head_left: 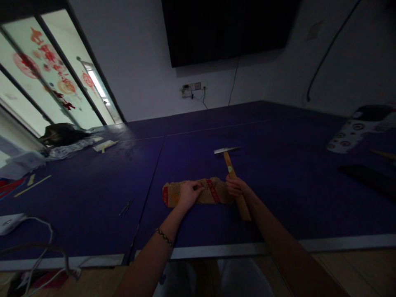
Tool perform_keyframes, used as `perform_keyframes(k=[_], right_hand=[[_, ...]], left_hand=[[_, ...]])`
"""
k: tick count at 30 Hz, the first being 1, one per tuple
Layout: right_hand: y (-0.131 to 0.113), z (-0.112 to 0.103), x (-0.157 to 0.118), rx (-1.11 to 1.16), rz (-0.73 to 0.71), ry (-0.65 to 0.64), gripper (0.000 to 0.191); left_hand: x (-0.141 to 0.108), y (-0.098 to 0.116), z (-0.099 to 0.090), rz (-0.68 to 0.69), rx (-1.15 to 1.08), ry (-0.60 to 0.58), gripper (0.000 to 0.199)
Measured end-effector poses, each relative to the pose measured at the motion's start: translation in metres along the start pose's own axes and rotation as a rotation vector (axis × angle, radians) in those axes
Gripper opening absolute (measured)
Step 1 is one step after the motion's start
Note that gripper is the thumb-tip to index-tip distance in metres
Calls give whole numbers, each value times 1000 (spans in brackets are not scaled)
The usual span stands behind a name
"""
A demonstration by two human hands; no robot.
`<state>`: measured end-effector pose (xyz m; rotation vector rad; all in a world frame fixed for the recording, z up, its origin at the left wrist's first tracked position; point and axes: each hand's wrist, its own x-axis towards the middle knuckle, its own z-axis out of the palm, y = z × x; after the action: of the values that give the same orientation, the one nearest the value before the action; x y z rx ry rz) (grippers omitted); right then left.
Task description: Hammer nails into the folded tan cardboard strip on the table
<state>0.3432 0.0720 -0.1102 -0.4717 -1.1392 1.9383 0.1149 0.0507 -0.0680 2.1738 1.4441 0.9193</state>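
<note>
A flat brown cardboard piece (222, 192) with red print lies near the front edge of the purple table. My left hand (191, 193) rests on it, thumb and fingertips pinched together over its middle; whatever is between them is too small to make out. My right hand (235, 186) is wrapped round the wooden handle of a hammer (229, 163), just beyond the cardboard's right end. The hammer's metal head points away from me, and its handle slants down to the right over the table.
Several thin nails or sticks (126, 207) lie left of the cardboard. A white device (11, 224) with cables sits at far left. A patterned bag-like object (348, 134) and a dark flat object (368, 177) are at right. A white tray (104, 145) lies further back.
</note>
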Motion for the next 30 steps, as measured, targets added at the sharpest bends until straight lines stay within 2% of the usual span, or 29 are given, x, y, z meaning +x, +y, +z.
perform_keyframes(k=[8, 14, 17, 19, 20, 22, 25, 27, 30], right_hand=[[-5, 16, -1, -41, 49, 185, 21], [-20, 44, -5, -109, 70, 324, 18], [-29, 72, -16, -161, 85, 371, 26], [-31, 100, -28, -204, 102, 407, 31], [-31, 116, -34, -232, 118, 432, 31], [-30, 149, -47, -385, 189, 566, 28], [-27, 190, -60, -519, 262, 623, 22], [-23, 206, -63, -597, 248, 633, 17], [-16, 211, -63, -744, 227, 675, 10]], left_hand=[[0, 0, -1, 38, 38, 6, 7], [1, -3, 1, 47, 5, -9, 7], [2, -4, 2, 57, -14, -14, 6], [3, -5, 3, 68, -24, -20, 6], [4, -5, 3, 72, -27, -19, 6], [5, -6, 5, 75, -32, -12, 6], [6, -6, 6, 65, -39, 1, 6], [6, -6, 6, 61, -34, -9, 6], [5, -4, 6, 59, -28, -15, 7]])
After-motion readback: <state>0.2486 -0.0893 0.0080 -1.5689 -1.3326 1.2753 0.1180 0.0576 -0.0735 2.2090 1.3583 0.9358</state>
